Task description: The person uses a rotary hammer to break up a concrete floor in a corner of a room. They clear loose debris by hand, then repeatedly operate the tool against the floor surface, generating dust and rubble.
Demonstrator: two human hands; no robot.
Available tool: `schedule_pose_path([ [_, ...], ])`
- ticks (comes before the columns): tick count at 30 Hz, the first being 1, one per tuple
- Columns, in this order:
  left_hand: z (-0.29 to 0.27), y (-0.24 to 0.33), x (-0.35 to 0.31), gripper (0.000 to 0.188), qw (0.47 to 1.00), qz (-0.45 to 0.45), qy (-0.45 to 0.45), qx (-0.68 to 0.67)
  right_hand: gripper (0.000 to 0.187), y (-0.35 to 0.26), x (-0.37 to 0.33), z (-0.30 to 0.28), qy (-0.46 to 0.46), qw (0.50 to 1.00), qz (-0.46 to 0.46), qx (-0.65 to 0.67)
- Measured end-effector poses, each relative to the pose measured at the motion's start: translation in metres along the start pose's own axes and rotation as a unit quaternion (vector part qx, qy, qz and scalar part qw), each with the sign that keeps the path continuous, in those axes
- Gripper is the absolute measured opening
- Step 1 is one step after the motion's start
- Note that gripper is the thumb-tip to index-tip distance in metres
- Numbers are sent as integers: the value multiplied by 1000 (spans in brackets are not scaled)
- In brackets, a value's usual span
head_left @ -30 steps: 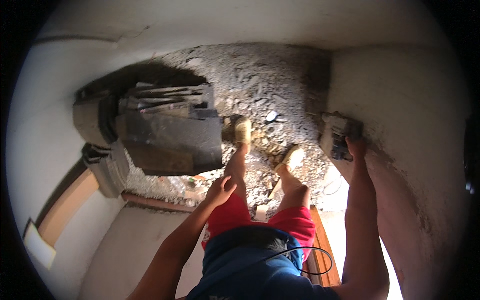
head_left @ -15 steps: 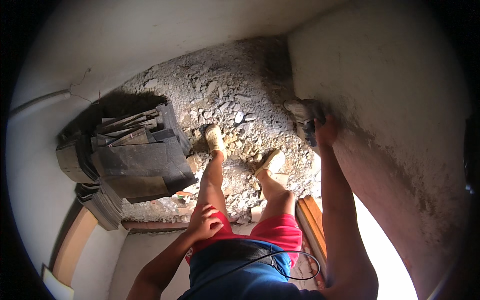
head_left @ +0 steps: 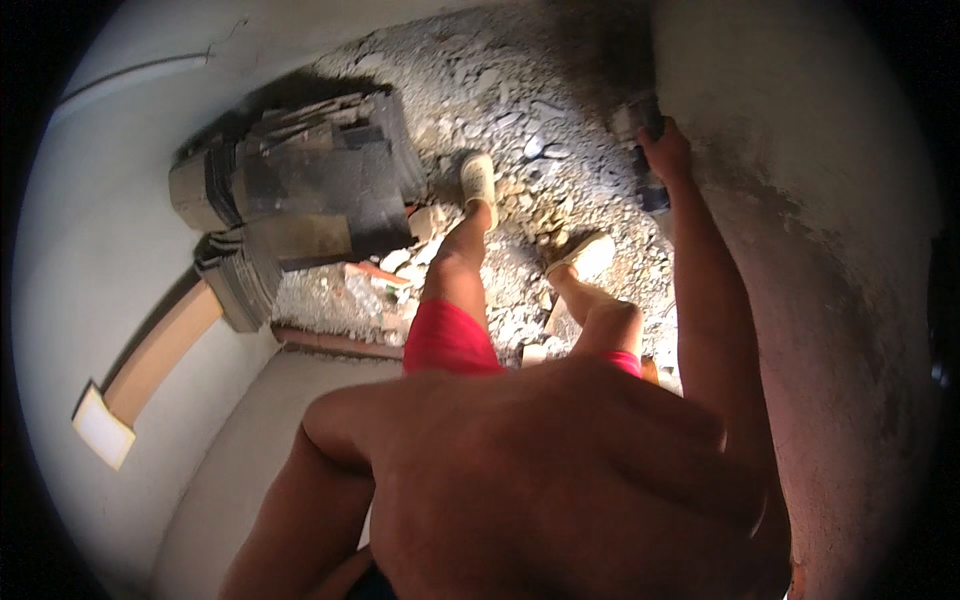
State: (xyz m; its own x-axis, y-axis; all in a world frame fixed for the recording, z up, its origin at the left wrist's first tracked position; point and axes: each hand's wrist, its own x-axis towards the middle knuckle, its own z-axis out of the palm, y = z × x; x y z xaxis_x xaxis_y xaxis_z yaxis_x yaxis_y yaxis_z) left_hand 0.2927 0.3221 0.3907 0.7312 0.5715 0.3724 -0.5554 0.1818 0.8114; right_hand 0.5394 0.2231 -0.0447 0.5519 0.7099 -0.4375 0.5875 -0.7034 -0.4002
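A person's right hand [head_left: 668, 150] wraps around a dark and grey tool [head_left: 651, 192] at right, just beside the pale wall [head_left: 800, 130]. The tool sits left of the palm, jutting past the fingers toward both far and near sides. The left hand is out of sight, its grip unknowable. Cream clogs [head_left: 479, 180] stand on rubble [head_left: 520, 215].

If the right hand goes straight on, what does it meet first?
Past the dark tool it grips, the right hand would probably first meet shadowed rubble beside the wall; depth is unclear.
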Motion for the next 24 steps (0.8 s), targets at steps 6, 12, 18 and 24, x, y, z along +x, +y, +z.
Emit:
schedule_pose_path([
  [6,7,-31,-15,24,870,-33,-354,-341,57,11,-9,-1,-4,999,32,1],
  [12,-46,-34,0,17,766,-83,-422,-478,55,-2,-30,1,54,998,3,23],
  [18,-100,-42,21,30,796,-220,-428,-366,53,0,-29,4,7,994,93,60],
  [24,-149,-51,16,36,882,-187,-306,-305,56,-15,-9,2,-2,975,166,150],
])
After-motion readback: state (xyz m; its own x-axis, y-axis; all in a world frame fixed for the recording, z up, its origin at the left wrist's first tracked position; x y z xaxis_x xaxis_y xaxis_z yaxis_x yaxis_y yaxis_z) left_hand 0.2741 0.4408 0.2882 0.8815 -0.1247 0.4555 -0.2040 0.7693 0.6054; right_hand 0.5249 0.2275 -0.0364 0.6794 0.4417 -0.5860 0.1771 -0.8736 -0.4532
